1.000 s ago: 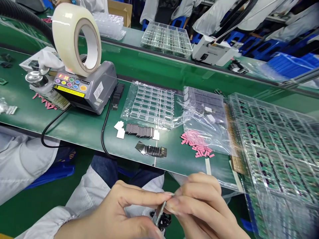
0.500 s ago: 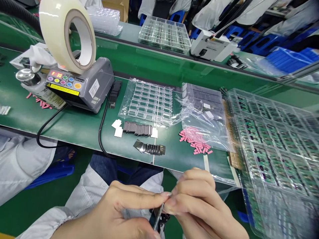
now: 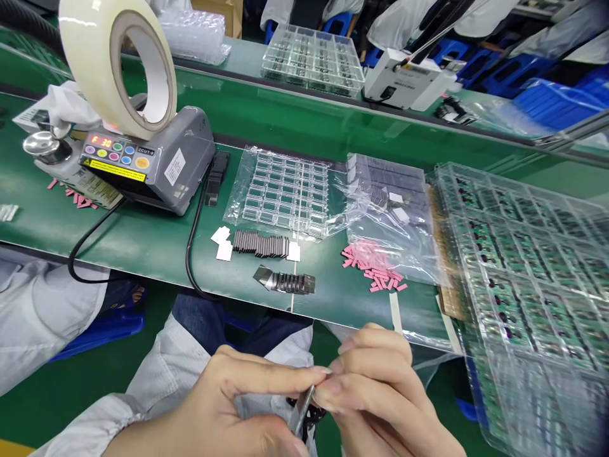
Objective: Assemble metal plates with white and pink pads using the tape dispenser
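Left hand [image 3: 221, 400] and right hand [image 3: 380, 387] meet over the lap, curled and pressed together at the tips, both pinching a narrow metal strip [image 3: 304, 409] that tilts downward between them; pinching and working this strip looks to be the step in hand, and the next move seems to call for a fine, steady hold; its upper end is hidden in the pinch; a dark piece [image 3: 308, 416] beneath is too blurred to make out; beyond, on the green bench [image 3: 143, 247], lie a row of dark metal strips [image 3: 261, 244], pink slips [image 3: 373, 266] and a clear tray of green circuit boards [image 3: 523, 266].
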The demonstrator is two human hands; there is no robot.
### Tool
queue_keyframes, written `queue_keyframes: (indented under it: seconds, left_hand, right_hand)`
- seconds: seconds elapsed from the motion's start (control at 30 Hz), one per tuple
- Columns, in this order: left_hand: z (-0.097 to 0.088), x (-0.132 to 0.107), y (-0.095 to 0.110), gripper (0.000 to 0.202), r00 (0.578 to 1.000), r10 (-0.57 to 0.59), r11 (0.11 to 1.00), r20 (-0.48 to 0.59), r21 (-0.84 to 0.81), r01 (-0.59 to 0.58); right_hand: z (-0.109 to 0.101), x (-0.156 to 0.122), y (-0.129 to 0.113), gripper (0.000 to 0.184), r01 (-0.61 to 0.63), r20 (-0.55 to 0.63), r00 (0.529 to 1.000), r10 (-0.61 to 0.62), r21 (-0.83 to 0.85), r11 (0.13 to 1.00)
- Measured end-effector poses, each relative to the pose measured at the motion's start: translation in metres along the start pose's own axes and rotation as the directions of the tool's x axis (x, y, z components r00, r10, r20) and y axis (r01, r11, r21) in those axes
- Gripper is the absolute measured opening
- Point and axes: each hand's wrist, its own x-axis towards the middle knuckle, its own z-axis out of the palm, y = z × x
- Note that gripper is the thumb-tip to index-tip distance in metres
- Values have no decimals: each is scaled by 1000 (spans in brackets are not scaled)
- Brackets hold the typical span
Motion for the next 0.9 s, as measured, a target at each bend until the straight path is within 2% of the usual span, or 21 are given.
queue_keyframes:
  seconds: [0.3,0.47,0.6,0.77,0.83,0.9]
  left_hand:
    - [0,1,2,42,1000,-17,998,24,-67,18]
    - [-1,0,5,42,999,-20,999,29,28,19]
    - [-5,0,6,47,998,-7,998,61,56,4]
    - [-4,0,5,35,998,2,994,56,110,-8]
    - [-1,0,2,34,998,-51,998,31,46,50]
    - [2,0,-1,35,989,-145,982,-10,-124,143]
  right_hand:
    - [-2,3,0,19,25,-1,1000,-25,9,1000]
    - [-2,3,-1,21,-3,14,1000,3,5,1000]
    - [-1,6,0,22,6,90,996,-10,42,999]
    - [0,3,3,24,-16,88,996,11,52,999]
    - [1,-1,3,22,-18,78,997,16,33,999]
    - [4,-6,1,23,-21,55,998,21,-1,1000]
